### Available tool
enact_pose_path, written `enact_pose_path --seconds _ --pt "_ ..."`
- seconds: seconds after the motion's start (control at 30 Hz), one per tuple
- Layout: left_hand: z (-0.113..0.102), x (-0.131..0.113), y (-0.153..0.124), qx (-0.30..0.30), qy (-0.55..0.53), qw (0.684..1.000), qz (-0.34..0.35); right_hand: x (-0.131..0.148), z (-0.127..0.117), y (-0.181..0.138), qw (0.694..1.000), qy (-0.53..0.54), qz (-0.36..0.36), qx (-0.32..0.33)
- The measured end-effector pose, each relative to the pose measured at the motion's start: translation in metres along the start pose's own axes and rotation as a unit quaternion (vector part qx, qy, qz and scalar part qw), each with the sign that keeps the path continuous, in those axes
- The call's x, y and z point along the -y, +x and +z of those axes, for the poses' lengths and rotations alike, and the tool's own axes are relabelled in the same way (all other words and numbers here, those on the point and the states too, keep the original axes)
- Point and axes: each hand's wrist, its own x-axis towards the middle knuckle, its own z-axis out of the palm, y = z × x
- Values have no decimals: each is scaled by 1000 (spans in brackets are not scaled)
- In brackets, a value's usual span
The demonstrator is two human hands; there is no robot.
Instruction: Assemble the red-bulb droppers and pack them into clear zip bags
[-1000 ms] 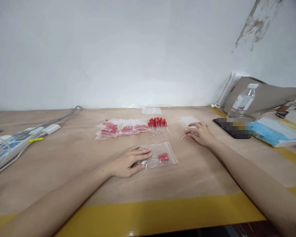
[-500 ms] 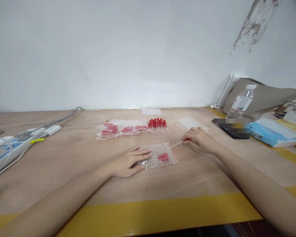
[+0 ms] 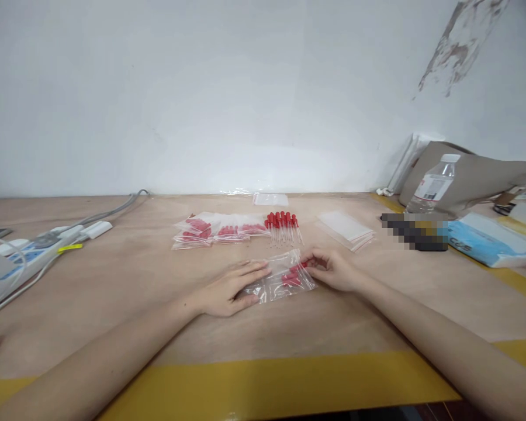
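Observation:
A small clear zip bag lies on the wooden table in front of me, with red-bulbed droppers inside. My left hand lies flat on the bag's left end, fingers stretched out. My right hand is at the bag's right mouth, fingers pinched on a red-bulbed dropper that reaches into the bag. Behind the bag stands a row of loose red-bulbed droppers, and left of them lie filled bags.
A stack of empty clear bags lies at the right rear, another by the wall. A water bottle, a blue packet and a brown bag sit at the far right. A power strip with cables is at the left.
My right hand picked up a dropper near the empty bags and carried it left to the mouth of the bag. My left hand stayed on the bag.

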Motion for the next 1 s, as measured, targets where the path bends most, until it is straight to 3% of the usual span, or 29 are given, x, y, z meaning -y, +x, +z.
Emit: enact_pose_path --seconds 0.13,0.3,0.57,0.63,0.7,0.83,1.0 --pt "0 0 1 5 -1 1000 8 -8 11 3 990 117 69 -33" --pt "0 0 1 11 1 1000 1 -8 19 8 986 82 106 -96" --pt "-2 -2 1 16 -3 1000 -6 -5 10 3 982 155 106 -34" --pt "-1 -1 1 19 -5 1000 -8 -8 -1 10 984 110 135 -42" --pt "-1 -1 1 21 -7 1000 -7 -15 -14 24 982 16 161 -92" --pt "-1 1 1 22 -12 1000 -6 -33 -29 65 942 -176 197 -207" --pt "-4 -1 1 38 -14 999 -10 -47 -25 109 932 -182 238 -204"
